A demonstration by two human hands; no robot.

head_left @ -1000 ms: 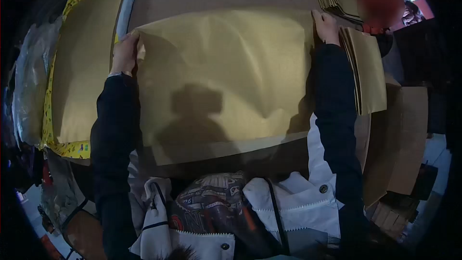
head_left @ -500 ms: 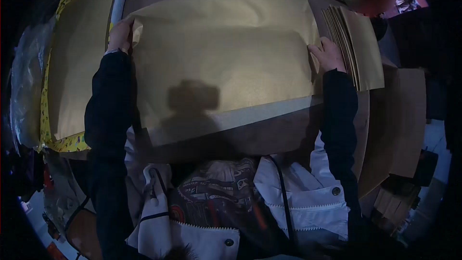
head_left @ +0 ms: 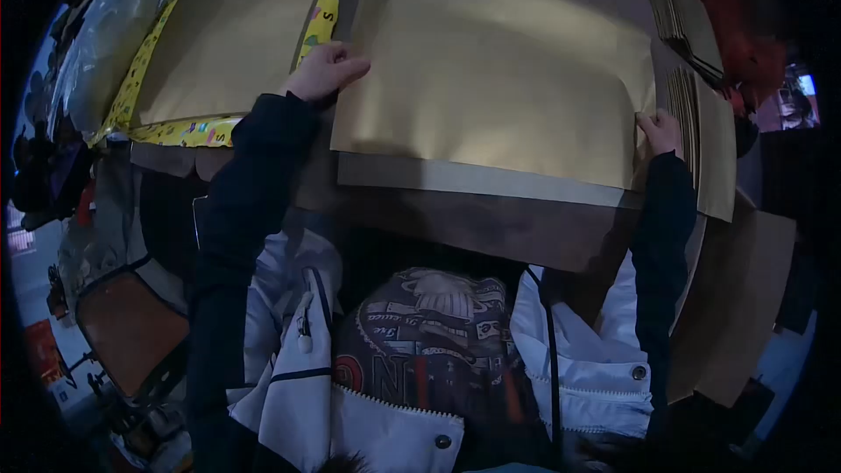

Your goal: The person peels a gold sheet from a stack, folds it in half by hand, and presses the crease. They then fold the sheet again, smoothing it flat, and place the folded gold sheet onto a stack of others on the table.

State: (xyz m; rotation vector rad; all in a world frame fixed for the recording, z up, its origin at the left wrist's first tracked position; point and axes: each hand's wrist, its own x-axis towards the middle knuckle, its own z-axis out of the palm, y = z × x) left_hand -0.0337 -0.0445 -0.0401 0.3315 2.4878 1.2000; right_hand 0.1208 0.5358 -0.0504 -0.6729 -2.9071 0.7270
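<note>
Pressing down at the sheet's left edge, the left hand (head_left: 322, 70) lies knuckles up with its fingers loosely curled, the fingertips resting on the gold paper sheet (head_left: 499, 79). The right hand (head_left: 661, 131), at about four o'clock of the sheet, pinches its right edge between thumb and fingers, mostly closed. The sheet lies flat between the two hands, spread over a paler sheet (head_left: 473, 180) whose near margin shows just below it, and both rest on a brown board (head_left: 491, 228). At three o'clock, touching the right hand, a stack of folded brown paper pieces (head_left: 705, 140) stands fanned on edge. At ten o'clock from the left hand lies another gold sheet (head_left: 228, 35) bordered by a yellow patterned strip (head_left: 184, 131).
</note>
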